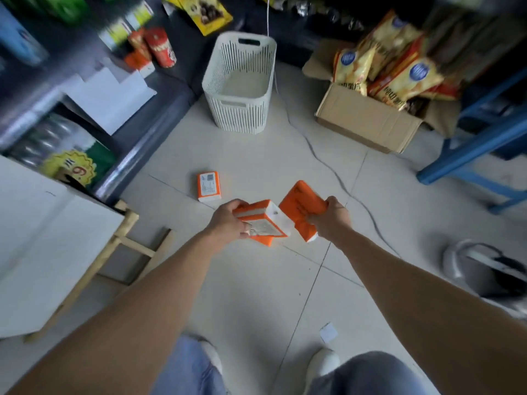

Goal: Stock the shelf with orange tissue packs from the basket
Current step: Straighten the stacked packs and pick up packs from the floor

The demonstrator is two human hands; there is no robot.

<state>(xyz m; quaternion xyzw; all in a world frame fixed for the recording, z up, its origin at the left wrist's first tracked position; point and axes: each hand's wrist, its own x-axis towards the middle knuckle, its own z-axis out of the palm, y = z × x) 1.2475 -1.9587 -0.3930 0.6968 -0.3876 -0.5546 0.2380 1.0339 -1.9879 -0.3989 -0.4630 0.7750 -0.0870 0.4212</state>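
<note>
While the white basket [239, 81] ahead of both hands looks empty, the left hand [228, 220] is clamped on one orange tissue pack [263, 223] and the right hand [330, 219] on another [303, 209], their corners nearly touching. A knock between them could loosen either one-handed grip. A third pack [209, 186] lies on the floor [256, 295] just beyond the left hand, easy to overlook or step on.

Left hand [228, 220], right hand [330, 220] each grip orange pack; basket [239, 109] empty.

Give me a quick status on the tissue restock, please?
Left hand and right hand each shut on an orange tissue pack. Basket empty. One pack loose on the floor. Nothing blocking.
</note>
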